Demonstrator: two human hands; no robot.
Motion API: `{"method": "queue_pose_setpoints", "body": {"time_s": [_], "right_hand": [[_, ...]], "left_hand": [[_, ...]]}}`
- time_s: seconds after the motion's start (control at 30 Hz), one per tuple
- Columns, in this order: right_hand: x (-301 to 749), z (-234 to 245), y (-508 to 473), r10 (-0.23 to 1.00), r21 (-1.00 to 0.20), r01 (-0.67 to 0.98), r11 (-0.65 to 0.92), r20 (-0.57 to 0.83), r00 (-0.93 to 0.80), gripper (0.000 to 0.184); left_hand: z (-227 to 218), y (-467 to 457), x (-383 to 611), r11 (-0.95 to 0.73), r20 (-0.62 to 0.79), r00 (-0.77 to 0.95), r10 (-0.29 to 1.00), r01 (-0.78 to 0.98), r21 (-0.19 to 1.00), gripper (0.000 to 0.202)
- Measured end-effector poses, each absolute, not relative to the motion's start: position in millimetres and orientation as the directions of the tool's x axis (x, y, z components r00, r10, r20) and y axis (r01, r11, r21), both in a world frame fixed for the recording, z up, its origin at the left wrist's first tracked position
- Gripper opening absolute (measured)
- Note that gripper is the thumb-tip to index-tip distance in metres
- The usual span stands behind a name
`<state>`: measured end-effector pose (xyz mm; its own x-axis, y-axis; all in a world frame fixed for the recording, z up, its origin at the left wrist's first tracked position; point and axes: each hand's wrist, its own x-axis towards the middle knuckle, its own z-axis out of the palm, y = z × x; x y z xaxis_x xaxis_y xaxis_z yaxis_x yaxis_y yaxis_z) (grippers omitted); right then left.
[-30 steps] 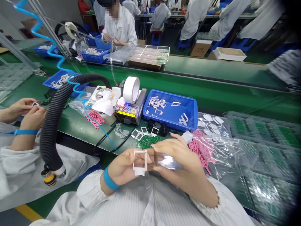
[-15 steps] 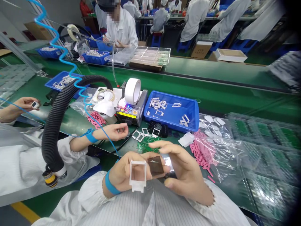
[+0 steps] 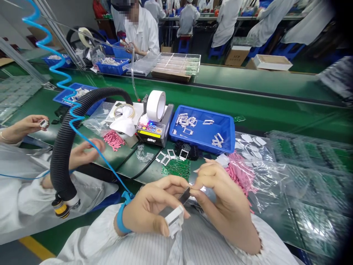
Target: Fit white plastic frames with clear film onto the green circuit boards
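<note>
the left grip (image 3: 150,207) pinches a white plastic frame (image 3: 174,221), its long axis slanting up and away; the right grip (image 3: 222,200) pinches a dark pane (image 3: 184,195) edge-on, just above the frame, between the hands.

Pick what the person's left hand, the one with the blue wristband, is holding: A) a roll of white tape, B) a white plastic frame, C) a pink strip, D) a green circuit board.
B: the left hand holds the white plastic frame in its fingers, while the right hand pinches a dark square piece.
</note>
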<state>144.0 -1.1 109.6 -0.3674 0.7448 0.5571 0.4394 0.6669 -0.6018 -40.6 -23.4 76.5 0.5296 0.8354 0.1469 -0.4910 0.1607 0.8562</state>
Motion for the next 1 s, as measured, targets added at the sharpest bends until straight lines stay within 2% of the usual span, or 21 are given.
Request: {"method": "queue_pose_setpoints", "body": {"time_s": [0.17, 0.47, 0.57, 0.63, 0.7, 0.8, 0.87, 0.9, 1.0], "right_hand": [[142, 109, 0, 0.725, -0.578, 0.437, 0.689, 0.57, -0.387, 0.009], [140, 100, -1, 0.715, -0.571, 0.431, 0.699, 0.544, -0.439, 0.01], [139, 98, -2, 0.712, -0.544, 0.46, 0.702, 0.524, -0.467, 0.012], [141, 98, -3, 0.724, -0.562, 0.459, 0.688, 0.489, -0.486, 0.012], [147, 96, -5, 0.765, -0.653, 0.426, 0.626, 0.406, -0.5, 0.013], [156, 74, -11, 0.831, -0.779, 0.433, 0.454, 0.195, -0.52, 0.02], [161, 46, -16, 0.86, -0.729, 0.573, 0.375, 0.043, -0.508, 0.023], [162, 30, -18, 0.876, -0.663, 0.66, 0.353, -0.014, -0.483, 0.024], [164, -2, -21, 0.92, -0.557, 0.779, 0.288, -0.063, -0.386, 0.025]], "left_hand": [[77, -24, -41, 0.146, 0.13, 0.531, 0.837, -0.447, 0.882, 0.038], [74, -23, -44, 0.068, 0.188, 0.54, 0.82, -0.419, 0.906, 0.037], [73, -24, -43, 0.094, 0.152, 0.537, 0.83, -0.403, 0.91, 0.034], [71, -24, -42, 0.173, 0.069, 0.523, 0.85, -0.4, 0.9, 0.033], [68, -23, -43, 0.283, -0.038, 0.488, 0.872, -0.439, 0.853, 0.036], [61, -20, -44, 0.379, -0.123, 0.42, 0.899, -0.606, 0.699, 0.037], [58, -19, -45, 0.42, -0.148, 0.415, 0.897, -0.701, 0.576, 0.035], [57, -19, -45, 0.444, -0.159, 0.428, 0.89, -0.728, 0.522, 0.034], [59, -20, -44, 0.532, -0.177, 0.508, 0.843, -0.741, 0.409, 0.035]]}}
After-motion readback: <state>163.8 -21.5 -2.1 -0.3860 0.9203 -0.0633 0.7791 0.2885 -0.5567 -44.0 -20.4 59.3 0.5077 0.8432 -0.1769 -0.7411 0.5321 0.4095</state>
